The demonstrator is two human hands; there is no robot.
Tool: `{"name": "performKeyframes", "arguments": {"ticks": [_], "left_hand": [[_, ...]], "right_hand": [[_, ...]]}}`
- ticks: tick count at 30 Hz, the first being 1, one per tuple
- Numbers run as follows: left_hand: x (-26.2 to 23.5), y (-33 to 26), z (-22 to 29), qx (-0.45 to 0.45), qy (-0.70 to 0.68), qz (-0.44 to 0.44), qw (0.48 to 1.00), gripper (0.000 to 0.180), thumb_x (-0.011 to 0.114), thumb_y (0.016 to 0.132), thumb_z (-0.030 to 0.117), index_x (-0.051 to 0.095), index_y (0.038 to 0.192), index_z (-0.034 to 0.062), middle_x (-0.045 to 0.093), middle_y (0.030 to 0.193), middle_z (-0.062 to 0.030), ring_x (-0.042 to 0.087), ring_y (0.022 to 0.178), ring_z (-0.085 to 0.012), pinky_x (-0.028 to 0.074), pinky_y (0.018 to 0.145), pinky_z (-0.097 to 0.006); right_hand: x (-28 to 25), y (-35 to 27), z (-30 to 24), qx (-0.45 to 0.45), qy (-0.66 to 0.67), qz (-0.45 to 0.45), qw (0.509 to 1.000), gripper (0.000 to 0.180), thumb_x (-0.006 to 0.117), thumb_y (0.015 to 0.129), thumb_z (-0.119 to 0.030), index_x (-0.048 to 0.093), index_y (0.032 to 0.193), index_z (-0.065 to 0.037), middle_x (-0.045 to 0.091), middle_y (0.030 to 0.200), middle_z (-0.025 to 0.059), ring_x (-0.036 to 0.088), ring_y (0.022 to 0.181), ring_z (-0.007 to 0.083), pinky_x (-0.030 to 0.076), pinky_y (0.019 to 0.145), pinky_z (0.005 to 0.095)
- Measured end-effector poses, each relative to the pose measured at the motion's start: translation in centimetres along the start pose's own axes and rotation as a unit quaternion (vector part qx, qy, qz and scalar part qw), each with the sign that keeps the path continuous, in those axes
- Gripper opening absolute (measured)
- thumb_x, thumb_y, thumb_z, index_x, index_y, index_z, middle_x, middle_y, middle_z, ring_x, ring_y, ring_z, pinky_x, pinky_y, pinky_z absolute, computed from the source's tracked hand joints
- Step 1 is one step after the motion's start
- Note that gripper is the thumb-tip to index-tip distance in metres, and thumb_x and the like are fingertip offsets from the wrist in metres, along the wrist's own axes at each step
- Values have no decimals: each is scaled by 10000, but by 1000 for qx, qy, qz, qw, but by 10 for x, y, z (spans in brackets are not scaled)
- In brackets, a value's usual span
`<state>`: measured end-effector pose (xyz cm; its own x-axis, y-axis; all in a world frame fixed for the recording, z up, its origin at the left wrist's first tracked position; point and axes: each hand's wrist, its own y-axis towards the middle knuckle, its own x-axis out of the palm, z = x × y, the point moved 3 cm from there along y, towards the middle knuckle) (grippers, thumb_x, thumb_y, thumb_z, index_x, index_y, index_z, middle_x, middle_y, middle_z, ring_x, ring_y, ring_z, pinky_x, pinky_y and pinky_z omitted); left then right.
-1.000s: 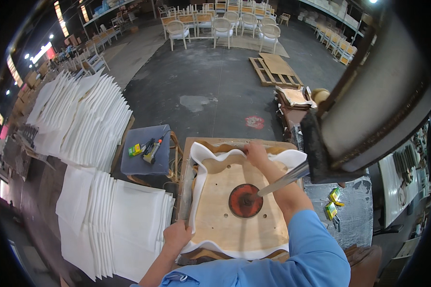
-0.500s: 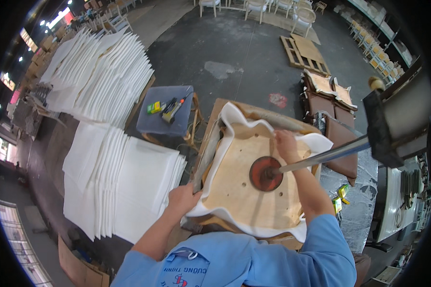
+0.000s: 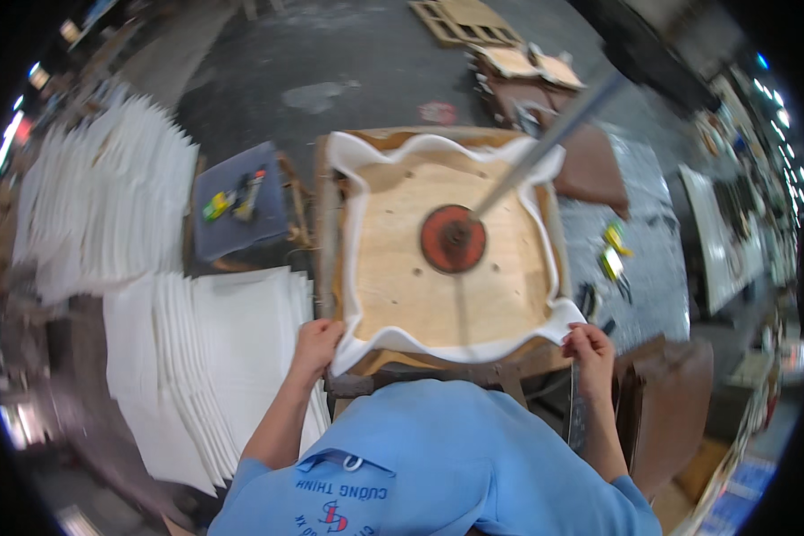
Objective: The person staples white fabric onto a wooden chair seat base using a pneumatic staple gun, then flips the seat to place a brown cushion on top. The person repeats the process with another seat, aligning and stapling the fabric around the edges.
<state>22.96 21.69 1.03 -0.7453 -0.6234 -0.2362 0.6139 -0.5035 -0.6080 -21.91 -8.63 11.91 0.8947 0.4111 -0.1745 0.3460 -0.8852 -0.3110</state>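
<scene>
A pale square plywood panel [image 3: 402,308] with small holes lies on a white foam sheet [image 3: 411,344], whose wavy edges stand up around it. A round red press pad [image 3: 454,239] on a metal rod [image 3: 549,143] sits over the panel's middle. At the near left corner is my left hand [image 3: 316,348], its fingers curled closed beside the foam and the base's edge; what they hold is hidden. My right hand [image 3: 591,347] pinches the foam's near right corner. Beneath the foam, a wooden base [image 3: 326,192] shows at the sides.
Stacks of white sheets [image 3: 250,308] stand to the left. A blue-grey topped stool [image 3: 268,214] carries tools and a yellow-green box. At right, brown cushions [image 3: 594,170] and small yellow-green boxes [image 3: 612,263] lie on a plastic-covered table [image 3: 648,214]. A wooden pallet [image 3: 447,22] lies beyond.
My right hand has moved from the panel's far right side back to the near right foam corner. My left hand stays by the near left corner. The view has shifted, and the panel appears squarer to me.
</scene>
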Motion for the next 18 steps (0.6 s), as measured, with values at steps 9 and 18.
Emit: {"name": "performKeyframes", "arguments": {"ticks": [9,18], "left_hand": [[43,-98,-3,-227,-42,-337,913,616,626,1133,632,750,929,64,622,697,9,524,555,-81,373,508,-273],[90,-68,-8,-374,-272,-273,844,647,570,1140,645,716,1237,22,677,716,-10,598,554,-123,461,503,-267]], "right_hand": [[59,-40,76,368,209,-36,905,519,615,1142,-467,652,1395,-16,805,1004,130,800,819,238,638,718,363],[102,-4,83,480,116,-145,858,542,581,1126,-524,670,1285,-14,795,933,147,769,722,280,635,658,418]]}}
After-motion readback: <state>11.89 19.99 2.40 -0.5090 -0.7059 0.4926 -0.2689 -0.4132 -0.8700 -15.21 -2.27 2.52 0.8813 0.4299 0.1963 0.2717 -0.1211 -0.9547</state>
